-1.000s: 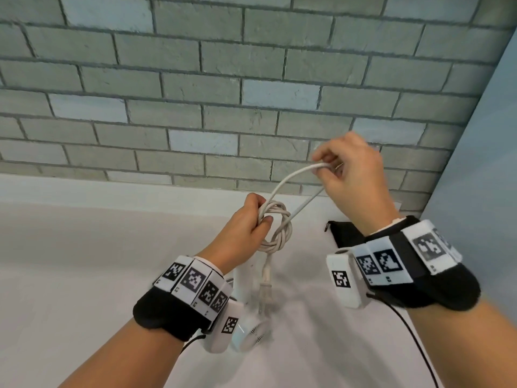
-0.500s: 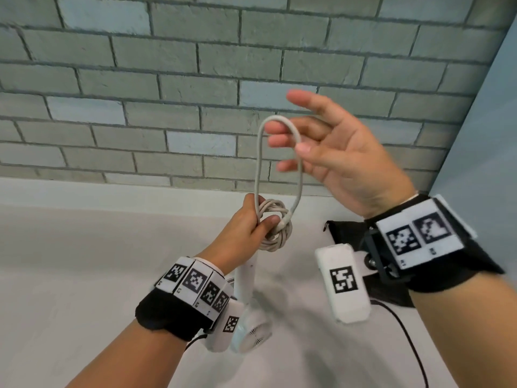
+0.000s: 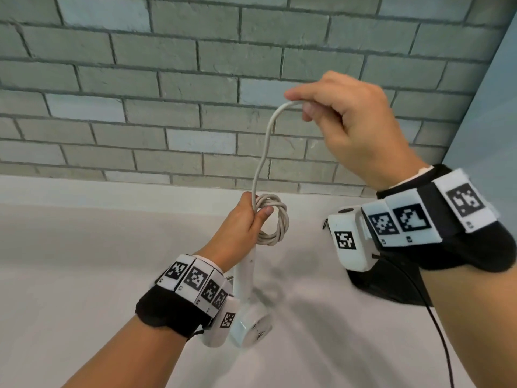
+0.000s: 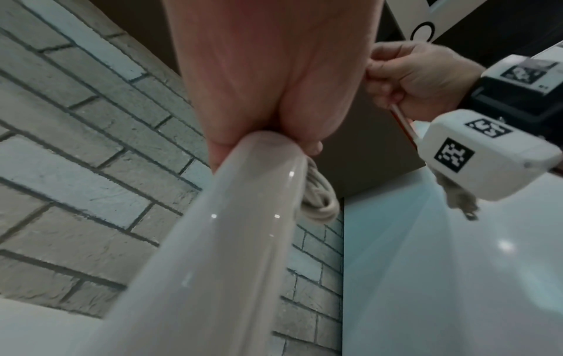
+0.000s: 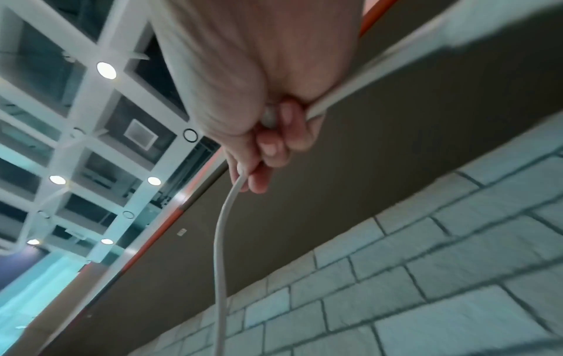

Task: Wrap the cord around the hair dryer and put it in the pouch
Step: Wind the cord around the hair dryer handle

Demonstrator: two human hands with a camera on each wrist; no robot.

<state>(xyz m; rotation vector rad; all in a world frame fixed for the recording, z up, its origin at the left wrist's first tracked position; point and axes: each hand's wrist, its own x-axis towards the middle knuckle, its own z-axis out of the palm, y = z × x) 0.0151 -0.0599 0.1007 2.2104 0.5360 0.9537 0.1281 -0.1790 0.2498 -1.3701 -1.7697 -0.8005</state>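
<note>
From the head view, I have my left hand [image 3: 246, 222] wrapped round the end of the white hair dryer [image 3: 246, 309] handle, thumb pinning a small coil of the pale cord [image 3: 264, 152] against it; the dryer's head hangs down below that wrist. My right hand [image 3: 349, 127] is raised up and to the right of the left, fingers curled, pinching the top of a long cord loop that rises from the coil. Under my right wrist lies the dark pouch [image 3: 391, 289] on the white bench [image 3: 84, 275].

Left wrist view: the handle [image 4: 219, 240] fills the middle, gripped at its tip by my left hand [image 4: 268, 72], the coil [image 4: 320, 202] just beside it. My right hand [image 4: 420, 77] is closed, off to the right, and the plug [image 4: 460, 200] dangles below its wrist camera.

Right wrist view: my right hand [image 5: 252, 91] clamps the cord [image 5: 220, 240], which drops away below the fingers [image 5: 271, 147].
</note>
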